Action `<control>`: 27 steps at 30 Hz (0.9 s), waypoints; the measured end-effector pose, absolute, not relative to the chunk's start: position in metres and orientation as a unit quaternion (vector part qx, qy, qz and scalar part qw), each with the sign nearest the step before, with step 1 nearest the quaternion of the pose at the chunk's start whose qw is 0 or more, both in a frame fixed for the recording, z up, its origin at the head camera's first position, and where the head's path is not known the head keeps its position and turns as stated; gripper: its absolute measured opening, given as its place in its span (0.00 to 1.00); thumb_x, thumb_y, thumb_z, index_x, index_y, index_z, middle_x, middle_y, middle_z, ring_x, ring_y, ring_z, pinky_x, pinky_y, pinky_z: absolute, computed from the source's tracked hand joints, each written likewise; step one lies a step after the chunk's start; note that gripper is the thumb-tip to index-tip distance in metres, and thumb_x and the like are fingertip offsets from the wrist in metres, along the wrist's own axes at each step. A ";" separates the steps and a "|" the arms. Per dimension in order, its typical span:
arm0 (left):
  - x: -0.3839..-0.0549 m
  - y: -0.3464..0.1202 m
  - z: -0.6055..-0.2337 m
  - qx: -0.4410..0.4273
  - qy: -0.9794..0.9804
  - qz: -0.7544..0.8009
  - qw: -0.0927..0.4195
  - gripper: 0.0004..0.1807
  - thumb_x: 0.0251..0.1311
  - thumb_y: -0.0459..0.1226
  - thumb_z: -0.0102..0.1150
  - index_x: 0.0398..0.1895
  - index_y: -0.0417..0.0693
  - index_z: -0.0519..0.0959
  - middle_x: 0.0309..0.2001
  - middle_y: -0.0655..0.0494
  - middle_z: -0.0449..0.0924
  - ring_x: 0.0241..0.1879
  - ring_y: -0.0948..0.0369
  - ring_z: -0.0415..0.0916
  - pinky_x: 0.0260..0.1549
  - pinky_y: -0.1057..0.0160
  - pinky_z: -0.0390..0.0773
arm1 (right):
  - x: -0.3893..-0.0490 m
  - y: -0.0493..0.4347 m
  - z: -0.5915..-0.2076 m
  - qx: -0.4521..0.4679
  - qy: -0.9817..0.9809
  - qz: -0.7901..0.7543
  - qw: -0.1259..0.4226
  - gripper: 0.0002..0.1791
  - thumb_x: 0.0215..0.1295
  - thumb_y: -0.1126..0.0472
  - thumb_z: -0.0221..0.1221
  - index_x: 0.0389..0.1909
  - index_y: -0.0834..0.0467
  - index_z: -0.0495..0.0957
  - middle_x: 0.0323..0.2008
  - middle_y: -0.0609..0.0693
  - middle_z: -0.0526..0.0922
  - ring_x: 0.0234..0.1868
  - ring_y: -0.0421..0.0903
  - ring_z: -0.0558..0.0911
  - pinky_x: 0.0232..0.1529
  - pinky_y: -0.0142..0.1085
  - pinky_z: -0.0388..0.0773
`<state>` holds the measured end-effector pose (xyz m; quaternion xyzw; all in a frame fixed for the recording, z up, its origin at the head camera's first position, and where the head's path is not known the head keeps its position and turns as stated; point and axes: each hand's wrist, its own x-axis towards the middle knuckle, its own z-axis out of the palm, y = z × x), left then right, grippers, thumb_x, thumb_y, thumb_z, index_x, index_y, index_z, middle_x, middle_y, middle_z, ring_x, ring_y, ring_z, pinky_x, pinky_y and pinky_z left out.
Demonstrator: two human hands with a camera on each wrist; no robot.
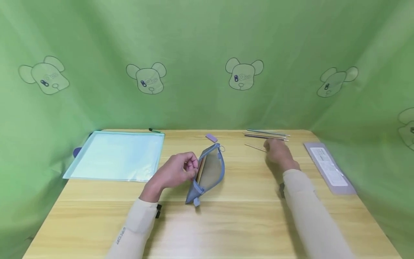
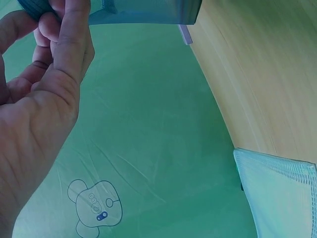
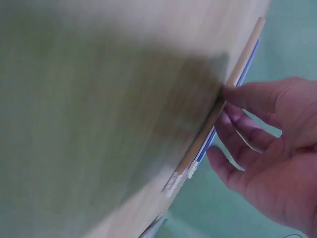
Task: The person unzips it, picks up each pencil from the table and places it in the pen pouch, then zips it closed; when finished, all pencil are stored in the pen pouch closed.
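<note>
A blue-grey zip pencil pouch stands open-mouthed at mid-table, with pencils inside along its left wall. The left hand pinches the pouch's left edge; in the left wrist view, thumb and fingers grip the zip edge of the pouch. At the back right, the right hand pinches a wooden pencil lying on the table. The right wrist view has thumb and fingertips on either side of this pencil, with a blue pencil beside it. Several more pencils lie just behind the hand.
A light-blue zip folder lies at left, a dark purple item showing from under it. A green pen and purple eraser lie near the back edge. A flat lilac package sits at right. Green curtain encloses the table.
</note>
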<state>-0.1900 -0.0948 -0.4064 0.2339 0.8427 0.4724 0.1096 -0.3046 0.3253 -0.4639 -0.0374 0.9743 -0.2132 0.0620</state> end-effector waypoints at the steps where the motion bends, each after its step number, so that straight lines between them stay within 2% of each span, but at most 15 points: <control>1: -0.190 -0.095 -0.406 0.233 0.843 0.472 0.110 0.06 0.67 0.26 0.63 0.39 0.46 0.79 0.32 0.54 0.79 0.33 0.61 0.77 0.34 0.66 0.82 | -0.304 0.323 -0.463 -0.040 0.971 -0.224 0.070 0.25 0.62 0.77 0.54 0.62 0.69 0.76 0.61 0.72 0.79 0.62 0.72 0.78 0.68 0.67 0.74; 4: -0.190 -0.096 -0.405 0.233 0.843 0.472 0.111 0.06 0.67 0.26 0.63 0.39 0.45 0.79 0.32 0.54 0.79 0.33 0.61 0.77 0.34 0.67 0.82 | -0.301 0.316 -0.463 -0.052 0.962 -0.252 0.085 0.24 0.65 0.74 0.59 0.63 0.69 0.76 0.62 0.72 0.79 0.65 0.72 0.78 0.70 0.65 0.74; 7: -0.190 -0.096 -0.404 0.233 0.844 0.471 0.111 0.06 0.67 0.26 0.63 0.39 0.45 0.79 0.32 0.54 0.79 0.33 0.61 0.77 0.34 0.67 0.82 | -0.296 0.308 -0.463 -0.054 0.954 -0.279 0.093 0.23 0.64 0.72 0.61 0.62 0.69 0.77 0.59 0.70 0.81 0.61 0.68 0.80 0.68 0.62 0.76; 11: -0.190 -0.096 -0.402 0.233 0.844 0.470 0.110 0.05 0.67 0.27 0.64 0.39 0.45 0.79 0.32 0.54 0.79 0.33 0.61 0.77 0.34 0.67 0.81 | -0.285 0.296 -0.464 -0.048 0.942 -0.316 0.103 0.22 0.65 0.71 0.62 0.61 0.68 0.78 0.53 0.64 0.82 0.53 0.59 0.81 0.61 0.53 0.80; 15: -0.190 -0.096 -0.401 0.234 0.844 0.471 0.109 0.06 0.67 0.27 0.63 0.39 0.45 0.79 0.32 0.54 0.79 0.33 0.61 0.77 0.34 0.67 0.81 | -0.274 0.283 -0.466 -0.049 0.928 -0.346 0.131 0.21 0.68 0.70 0.64 0.61 0.67 0.77 0.50 0.60 0.81 0.50 0.53 0.79 0.56 0.44 0.81; 21: -0.190 -0.096 -0.402 0.237 0.842 0.473 0.107 0.05 0.67 0.26 0.63 0.39 0.44 0.79 0.32 0.54 0.79 0.33 0.61 0.77 0.34 0.67 0.81 | -0.261 0.266 -0.462 -0.074 0.926 -0.340 0.144 0.21 0.66 0.69 0.67 0.59 0.67 0.79 0.49 0.59 0.83 0.49 0.52 0.82 0.54 0.41 0.83; 27: -0.189 -0.095 -0.402 0.235 0.841 0.475 0.106 0.05 0.66 0.26 0.63 0.39 0.44 0.79 0.32 0.54 0.79 0.33 0.61 0.77 0.35 0.68 0.81 | -0.251 0.252 -0.459 -0.081 0.918 -0.354 0.158 0.20 0.66 0.71 0.68 0.58 0.67 0.79 0.47 0.58 0.82 0.46 0.49 0.81 0.49 0.35 0.81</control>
